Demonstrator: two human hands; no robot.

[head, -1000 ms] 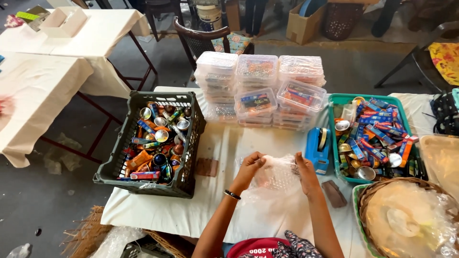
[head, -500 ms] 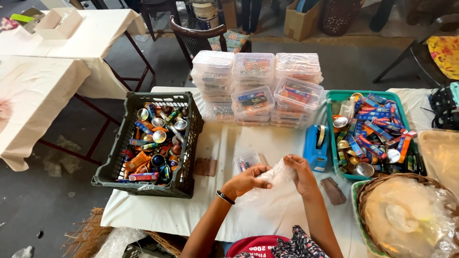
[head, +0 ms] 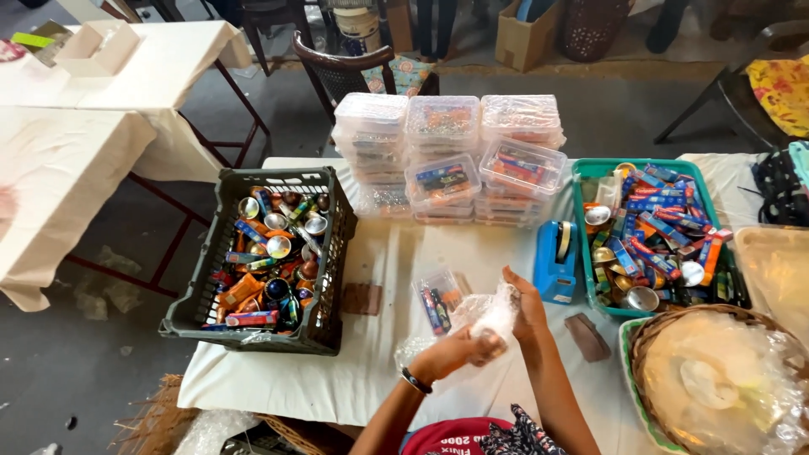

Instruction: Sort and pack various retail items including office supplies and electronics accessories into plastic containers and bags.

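Observation:
A crumpled sheet of clear bubble wrap (head: 490, 313) is held between both hands over the white-covered table (head: 371, 354). My left hand (head: 459, 347) grips its lower part and my right hand (head: 524, 302) presses against its right side. Just left of the hands lies a small clear plastic box (head: 438, 299) with colourful items inside. A blue tape dispenser (head: 556, 259) stands just beyond my right hand.
A dark crate (head: 265, 253) full of small tins and packets sits at the left. Stacks of clear lidded boxes (head: 447, 156) stand at the back. A green tray (head: 653, 236) of packets is at the right, a wicker basket (head: 716, 379) lined with plastic below it. A brown block (head: 586, 335) lies by my right forearm.
The bubble wrap, spread flat a second ago, is now bunched up between my hands. The small clear box has come into view on the table.

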